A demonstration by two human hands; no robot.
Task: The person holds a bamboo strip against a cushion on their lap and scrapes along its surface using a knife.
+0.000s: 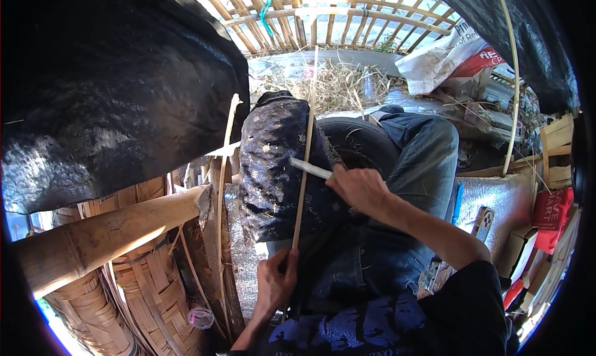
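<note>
A long, thin bamboo strip [300,210] runs lengthwise over my leg, its far end rising past the knee. The near part is pinched between the thumb and fingers of my left hand [277,279]. My right hand [362,189] is closed round a knife [315,170]; only a bit of its green handle shows. The knife's pale blade lies across the strip at about mid-length, seemingly touching it. Under the strip, a dark patterned cloth [267,170] covers my left leg.
A thick bamboo pole [112,235] juts in from the left below a black plastic sheet [124,95]. Another thin strip [222,232] stands left of my leg. Beyond the knee lie a tire [354,132] and dry straw [329,83]. A phone [483,222] rests at right.
</note>
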